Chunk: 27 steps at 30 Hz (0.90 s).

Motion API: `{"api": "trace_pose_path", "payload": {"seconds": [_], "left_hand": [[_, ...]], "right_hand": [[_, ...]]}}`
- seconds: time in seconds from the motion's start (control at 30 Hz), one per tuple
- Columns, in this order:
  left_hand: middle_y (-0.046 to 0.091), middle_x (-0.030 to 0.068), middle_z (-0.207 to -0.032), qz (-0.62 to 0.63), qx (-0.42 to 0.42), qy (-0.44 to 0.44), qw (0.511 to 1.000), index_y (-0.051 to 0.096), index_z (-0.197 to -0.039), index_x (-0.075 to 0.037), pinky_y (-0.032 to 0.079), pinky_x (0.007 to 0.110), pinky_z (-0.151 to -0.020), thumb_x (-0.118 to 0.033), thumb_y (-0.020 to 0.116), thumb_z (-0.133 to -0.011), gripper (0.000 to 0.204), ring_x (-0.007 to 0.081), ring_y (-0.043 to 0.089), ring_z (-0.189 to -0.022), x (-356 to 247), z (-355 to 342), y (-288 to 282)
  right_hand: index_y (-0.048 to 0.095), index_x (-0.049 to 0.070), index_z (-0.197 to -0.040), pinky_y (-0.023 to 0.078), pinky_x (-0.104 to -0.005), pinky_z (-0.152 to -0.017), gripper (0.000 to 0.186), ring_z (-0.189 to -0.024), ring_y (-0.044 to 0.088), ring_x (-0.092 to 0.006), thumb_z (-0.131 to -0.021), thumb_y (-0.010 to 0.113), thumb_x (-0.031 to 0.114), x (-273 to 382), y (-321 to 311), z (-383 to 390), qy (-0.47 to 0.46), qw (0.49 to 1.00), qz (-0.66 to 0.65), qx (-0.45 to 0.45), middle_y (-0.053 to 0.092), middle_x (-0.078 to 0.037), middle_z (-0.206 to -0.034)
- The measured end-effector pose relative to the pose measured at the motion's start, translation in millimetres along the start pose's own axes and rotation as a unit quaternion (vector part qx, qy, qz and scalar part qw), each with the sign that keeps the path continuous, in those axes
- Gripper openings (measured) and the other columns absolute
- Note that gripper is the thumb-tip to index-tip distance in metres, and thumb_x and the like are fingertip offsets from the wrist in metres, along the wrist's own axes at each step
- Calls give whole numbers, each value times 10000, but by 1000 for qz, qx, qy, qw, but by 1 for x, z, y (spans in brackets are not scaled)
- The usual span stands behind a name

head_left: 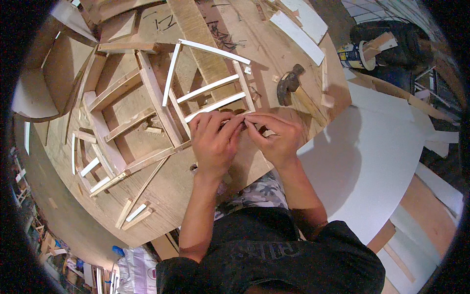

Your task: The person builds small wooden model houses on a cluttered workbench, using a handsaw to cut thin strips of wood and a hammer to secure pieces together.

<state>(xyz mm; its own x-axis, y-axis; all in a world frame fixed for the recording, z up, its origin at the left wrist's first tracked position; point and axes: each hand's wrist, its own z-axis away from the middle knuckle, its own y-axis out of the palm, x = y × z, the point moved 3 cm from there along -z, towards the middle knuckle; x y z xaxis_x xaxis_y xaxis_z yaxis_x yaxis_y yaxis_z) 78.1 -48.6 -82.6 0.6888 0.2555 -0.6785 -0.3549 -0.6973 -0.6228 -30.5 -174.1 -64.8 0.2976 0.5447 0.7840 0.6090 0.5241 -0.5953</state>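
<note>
My left hand (214,139) and my right hand (278,138) meet fingertip to fingertip in the middle, both pinched. Whatever sits between the fingers is too small to make out. Just beyond them lies a small wooden frame (245,85) with white-faced strips (209,88), its near end partly hidden by my left hand. A larger wooden frame (160,105) with crosspieces rests to its left. To the right of the small frame, a claw hammer (290,84) lies with its wooden handle (312,105) slanting toward me.
The wooden worktable (181,206) also carries loose sticks (142,191), a small frame (100,164) at the left, and scattered nails (223,36) at the back. A white sheet (377,147) spreads at the right. Behind it stands a bucket (353,56) with wood offcuts.
</note>
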Motion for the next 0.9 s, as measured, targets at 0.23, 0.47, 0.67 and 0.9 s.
{"api": "trace_pose_path", "payload": {"seconds": [0.23,0.47,0.67,0.9], "left_hand": [[722,-28,-981,-6,-3,-6,1000,802,-1016,-169,442,401,-946,-100,852,-754,275,197,669,-968,4,2,3],[720,-37,-971,-9,7,-17,1000,798,-992,-176,438,397,-942,-112,855,-760,247,189,667,-957,3,-1,4],[714,-36,-964,-19,17,-1,1000,797,-988,-178,441,405,-940,-131,862,-758,244,190,663,-937,2,-4,4],[729,-36,-1000,-20,18,13,1000,790,-993,-166,450,391,-921,-127,857,-776,231,179,681,-941,2,-4,5]], "right_hand": [[837,56,-1008,645,-289,-721,167,-854,801,-172,-842,824,41,2,1,0,24,1000,-11,1,826,-86,-1027],[840,56,-1038,641,-316,-794,191,-898,800,-210,-850,820,34,-1,0,-2,9,1000,-7,14,820,-105,-1048],[847,48,-1013,617,-333,-857,164,-945,781,-221,-852,821,36,-3,-2,1,76,995,-50,41,814,-106,-1029],[785,24,-1216,621,-290,-855,404,-989,753,-180,-823,808,-68,-24,-2,2,130,985,-106,46,773,-134,-1206]]}}
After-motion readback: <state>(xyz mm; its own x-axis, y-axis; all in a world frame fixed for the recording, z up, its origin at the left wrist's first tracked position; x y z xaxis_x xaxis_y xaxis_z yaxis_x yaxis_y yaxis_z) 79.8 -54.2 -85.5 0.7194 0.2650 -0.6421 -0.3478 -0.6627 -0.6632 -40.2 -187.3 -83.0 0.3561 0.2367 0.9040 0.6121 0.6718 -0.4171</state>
